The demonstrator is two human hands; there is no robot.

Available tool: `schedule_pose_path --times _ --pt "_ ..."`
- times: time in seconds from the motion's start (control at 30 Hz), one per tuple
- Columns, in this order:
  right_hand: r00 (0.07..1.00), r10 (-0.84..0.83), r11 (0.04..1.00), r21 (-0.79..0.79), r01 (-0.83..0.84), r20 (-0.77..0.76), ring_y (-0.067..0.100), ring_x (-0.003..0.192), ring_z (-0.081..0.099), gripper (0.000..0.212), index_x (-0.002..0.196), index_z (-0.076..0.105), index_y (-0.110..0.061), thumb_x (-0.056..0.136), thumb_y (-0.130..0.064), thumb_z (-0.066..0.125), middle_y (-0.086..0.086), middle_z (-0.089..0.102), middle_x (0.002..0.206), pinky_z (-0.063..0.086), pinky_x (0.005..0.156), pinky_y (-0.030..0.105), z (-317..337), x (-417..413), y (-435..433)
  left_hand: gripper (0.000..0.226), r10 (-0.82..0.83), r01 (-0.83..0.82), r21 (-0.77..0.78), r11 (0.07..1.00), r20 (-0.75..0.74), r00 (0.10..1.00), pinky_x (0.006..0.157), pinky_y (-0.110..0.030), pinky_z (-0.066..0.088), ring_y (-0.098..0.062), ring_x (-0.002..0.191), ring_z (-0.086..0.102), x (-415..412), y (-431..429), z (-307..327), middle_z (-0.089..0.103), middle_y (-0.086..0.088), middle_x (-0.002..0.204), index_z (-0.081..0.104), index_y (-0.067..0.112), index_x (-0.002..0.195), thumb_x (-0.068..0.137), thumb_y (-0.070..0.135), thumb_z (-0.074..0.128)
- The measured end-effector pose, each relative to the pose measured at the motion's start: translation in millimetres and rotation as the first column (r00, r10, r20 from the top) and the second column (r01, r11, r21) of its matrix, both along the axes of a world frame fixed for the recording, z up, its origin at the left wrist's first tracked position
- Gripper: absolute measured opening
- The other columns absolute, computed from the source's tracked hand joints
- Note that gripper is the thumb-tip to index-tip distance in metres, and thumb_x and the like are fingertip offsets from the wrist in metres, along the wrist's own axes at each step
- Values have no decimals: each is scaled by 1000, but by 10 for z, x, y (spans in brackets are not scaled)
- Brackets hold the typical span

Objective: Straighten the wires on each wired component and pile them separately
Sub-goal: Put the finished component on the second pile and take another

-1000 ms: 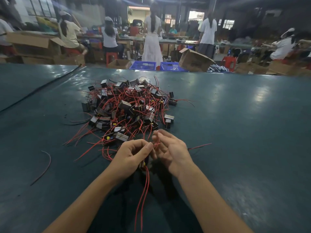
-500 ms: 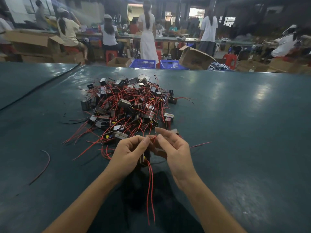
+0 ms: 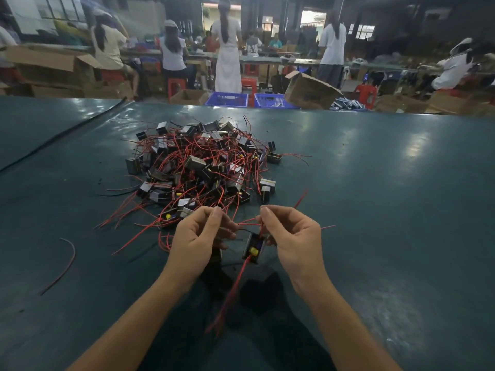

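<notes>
Red insulation dominates this workbench scene, where a person holds one wired component [image 3: 254, 247] in the air between both hands. The right hand [image 3: 294, 236] pinches a red wire [image 3: 300, 199] between thumb and forefinger directly above the component, the wire's free end angling up and away to the right of the pinch, while that hand's lower fingers curl in against the small black body with its yellow part. The left hand [image 3: 199, 236], just left of the component, has its fingers curled and appears to grip a thin dark wire [image 3: 242, 230] that runs across to the component. Below the grip, two long red leads [image 3: 230, 295] hang down from the component toward the person, blurred at their tips. Just beyond both hands lies the tangled pile [image 3: 203, 167] of similar black components and red wires, resting on the dark green table [image 3: 375, 210]. Well to the left of the left hand, a single loose wire [image 3: 67, 261] curves across the tabletop. Far beyond the grip, past the table's edge, stand blue crates [image 3: 227, 99], a tipped cardboard box [image 3: 310, 91] and several workers [image 3: 227, 49] with their backs turned.
</notes>
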State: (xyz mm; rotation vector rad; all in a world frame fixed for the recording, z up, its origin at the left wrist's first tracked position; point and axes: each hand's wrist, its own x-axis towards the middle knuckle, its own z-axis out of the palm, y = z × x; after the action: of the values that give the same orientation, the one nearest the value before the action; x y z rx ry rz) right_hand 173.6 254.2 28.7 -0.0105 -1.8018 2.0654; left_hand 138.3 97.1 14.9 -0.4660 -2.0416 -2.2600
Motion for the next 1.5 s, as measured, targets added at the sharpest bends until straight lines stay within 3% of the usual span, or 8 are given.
schedule_pose_path --times 0.2,0.53,0.87,0.97,1.07,1.2,1.43,1.5 --pt "995 96 973 206 -100 30 8 72 70 16 81 74 -19 85 -3 71 -4 75 74 55 69 19 -54 9 -58 21 -88 74 -137 988 -97 991 67 -21 54 -15 81 71 12 7 -30 74 -1 87 70 27 83 89 35 52" --pt "988 109 965 227 -132 110 2 69 66 17 87 65 -18 80 -6 77 -12 71 71 54 62 17 -122 5 -69 15 -69 38 -206 978 -144 987 73 -24 57 -15 79 73 -22 -16 -92 76 1 83 76 26 86 86 33 62" --pt "978 148 968 181 -174 149 9 63 62 7 89 68 -10 86 -4 70 7 67 76 55 61 19 -168 -18 -76 39 39 -114 -356 928 -212 976 54 -22 46 -10 61 58 -1 -45 -80 64 5 72 59 18 89 94 53 43" --pt "980 150 975 145 -169 133 6 63 63 6 92 67 -8 88 -4 68 0 68 76 55 60 20 -172 -12 -78 19 -81 -47 -541 840 -210 974 53 -11 44 1 61 60 -8 -73 -84 67 11 79 46 24 82 90 30 62" --pt "986 124 980 145 -139 108 5 65 64 5 92 68 -9 88 -5 68 -7 69 72 55 59 22 -176 -4 -79 31 -122 -43 -631 775 -216 969 46 -8 38 10 49 52 -14 -94 -111 69 3 87 41 25 78 84 9 66" --pt "991 74 980 176 -93 108 14 66 62 5 90 68 -14 89 -9 68 -2 68 75 56 64 35 -192 1 -91 18 -89 -95 -606 790 -267 960 57 -8 45 10 61 57 -20 -100 -94 68 4 83 60 21 91 86 6 68" --pt "994 72 979 185 -87 85 7 72 67 8 87 68 -15 87 -7 69 -2 71 81 54 65 20 -218 -4 -133 18 -18 -5 -277 961 -80 997 71 -34 59 -21 77 72 -28 -47 -53 75 1 84 65 23 102 91 9 62" --pt "997 53 984 170 -61 51 10 75 69 8 88 69 -12 86 -4 70 0 72 82 55 69 20 -227 -2 -145 21 -62 41 -283 958 -65 996 73 -28 57 -16 83 72 -27 -42 -61 75 3 88 66 26 101 87 9 67"
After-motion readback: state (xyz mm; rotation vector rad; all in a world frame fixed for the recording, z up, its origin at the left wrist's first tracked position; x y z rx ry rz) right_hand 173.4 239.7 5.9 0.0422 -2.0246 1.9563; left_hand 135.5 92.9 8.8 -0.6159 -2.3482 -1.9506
